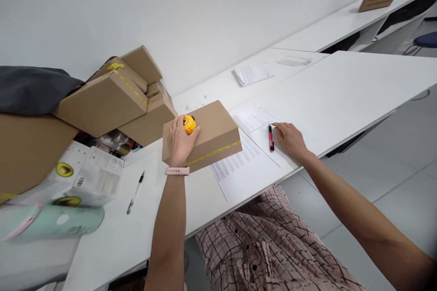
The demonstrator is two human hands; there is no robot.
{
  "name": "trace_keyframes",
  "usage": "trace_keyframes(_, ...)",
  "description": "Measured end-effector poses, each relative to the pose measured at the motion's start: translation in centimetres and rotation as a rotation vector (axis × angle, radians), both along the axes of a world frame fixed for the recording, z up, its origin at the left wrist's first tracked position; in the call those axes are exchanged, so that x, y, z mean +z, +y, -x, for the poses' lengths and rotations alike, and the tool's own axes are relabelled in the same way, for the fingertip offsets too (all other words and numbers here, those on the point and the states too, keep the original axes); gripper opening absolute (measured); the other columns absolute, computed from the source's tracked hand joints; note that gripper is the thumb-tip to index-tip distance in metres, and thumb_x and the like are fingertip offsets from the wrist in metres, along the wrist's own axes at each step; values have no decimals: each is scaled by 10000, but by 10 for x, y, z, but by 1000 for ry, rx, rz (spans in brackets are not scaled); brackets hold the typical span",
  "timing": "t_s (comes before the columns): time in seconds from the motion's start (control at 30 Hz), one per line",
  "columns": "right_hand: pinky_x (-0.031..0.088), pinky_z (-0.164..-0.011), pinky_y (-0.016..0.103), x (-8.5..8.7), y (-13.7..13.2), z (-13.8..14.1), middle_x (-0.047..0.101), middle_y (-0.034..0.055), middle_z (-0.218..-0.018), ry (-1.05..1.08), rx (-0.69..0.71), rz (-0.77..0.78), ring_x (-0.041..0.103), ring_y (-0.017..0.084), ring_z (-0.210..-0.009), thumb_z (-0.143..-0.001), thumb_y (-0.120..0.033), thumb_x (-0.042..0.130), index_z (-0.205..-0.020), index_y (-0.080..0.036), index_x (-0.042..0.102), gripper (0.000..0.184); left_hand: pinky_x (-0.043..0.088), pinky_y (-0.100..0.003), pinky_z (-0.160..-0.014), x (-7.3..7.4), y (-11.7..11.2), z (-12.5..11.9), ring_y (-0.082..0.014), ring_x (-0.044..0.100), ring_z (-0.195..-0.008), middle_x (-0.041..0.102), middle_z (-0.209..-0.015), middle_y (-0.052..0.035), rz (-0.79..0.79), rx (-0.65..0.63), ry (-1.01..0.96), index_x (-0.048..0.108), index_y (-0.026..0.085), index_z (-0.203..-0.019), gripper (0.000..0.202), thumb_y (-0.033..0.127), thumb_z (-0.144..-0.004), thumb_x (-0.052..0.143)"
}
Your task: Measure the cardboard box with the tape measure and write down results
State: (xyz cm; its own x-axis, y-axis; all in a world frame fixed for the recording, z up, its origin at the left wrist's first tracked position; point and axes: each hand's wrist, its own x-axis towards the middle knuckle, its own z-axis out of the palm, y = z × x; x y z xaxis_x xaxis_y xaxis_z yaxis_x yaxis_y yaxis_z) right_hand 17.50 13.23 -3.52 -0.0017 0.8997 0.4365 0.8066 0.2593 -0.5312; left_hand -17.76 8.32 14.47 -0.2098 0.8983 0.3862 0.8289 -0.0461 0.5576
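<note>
The left hand (180,142) has its grip closed around a compact yellow tape measure (189,124) on top of a brown rectangular cardboard box (213,120), which rests on the white tabletop (358,84) and partly covers a white printed paper sheet (242,179). The right hand (290,138) lies to the right with its grip released, fingertips at the far end of a slim red-and-black marker (271,138); contact there cannot be determined. A clear-barrelled, black-capped pen (135,192) lies left of the box, near a white carton with avocado pictures (97,175).
</note>
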Motion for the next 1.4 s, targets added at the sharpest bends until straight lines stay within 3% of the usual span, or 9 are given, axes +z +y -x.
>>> trace_keyframes(0.13,498,-875,508,15,-14,8,720,176,-1102,79,-86,-124,615,336,-1059,-988,-261,374,-1202,-193,693,390,388,-488,-1158,0,-12,-13,-324,547,-1314,650,-1329,-131,-111,16,-227,622,200,-1178,377,250,-814,707)
trace_keyframes(0.23,499,-949,524,47,-45,33,715,149,-1086,342,-7,-260,627,321,-1087,-1002,-363,450,-1117,-243,715,313,536,-422,-996,3,-46,-29,-273,698,-1098,722,-1192,-103,-82,-141,-521,578,207,-1258,470,358,-832,706)
trace_keyframes(0.37,572,-899,467,102,-93,79,737,109,-1135,912,464,272,696,258,-1002,-999,-576,492,-1202,-261,703,430,572,-442,-946,2,-91,-44,-245,762,-888,767,-1037,-81,150,-523,-918,468,202,-1388,670,487,-845,740)
trace_keyframes(0.5,558,-989,475,139,-102,103,744,124,-1223,1174,779,673,709,275,-1102,-955,-683,506,-1222,-257,732,551,564,-452,-981,3,-107,-35,-252,758,-966,735,-1192,-118,224,-516,-945,454,209,-1389,675,451,-846,775)
trace_keyframes(0.67,558,-1014,482,142,-85,113,716,114,-1324,1150,734,800,710,295,-1134,-890,-634,654,-1136,-258,781,467,541,-461,-1015,1,-104,-17,-261,753,-1007,742,-1153,-98,253,-505,-957,466,218,-1390,659,455,-855,768)
trace_keyframes(0.97,608,-829,377,146,-80,125,767,98,-984,1176,789,922,712,222,-886,-857,-549,722,-1057,-238,798,378,546,-399,-965,-6,-99,-8,-257,714,-1094,682,-1317,-126,282,-534,-975,503,228,-1356,639,423,-823,796)
trace_keyframes(1.1,483,-539,263,162,-51,124,587,-2,-697,1167,699,731,504,121,-599,-764,-527,827,-925,-224,752,351,555,-381,-932,11,-95,28,-259,732,-1043,692,-1313,-120,181,-457,-982,538,210,-1331,657,383,-760,812)
trace_keyframes(1.23,368,-470,235,172,7,112,480,-23,-673,1235,540,475,388,97,-581,-646,-469,899,-737,-210,640,377,547,-303,-870,32,-81,96,-218,716,-1015,738,-1200,-79,-13,-198,-1008,623,186,-1263,589,336,-723,806)
trace_keyframes(1.4,316,-463,246,145,57,116,437,-40,-604,1169,301,432,335,84,-536,-591,-455,846,-635,-222,498,422,498,-221,-666,31,-62,174,-136,663,-786,744,-895,6,-146,49,-1108,665,172,-1032,361,273,-695,749)
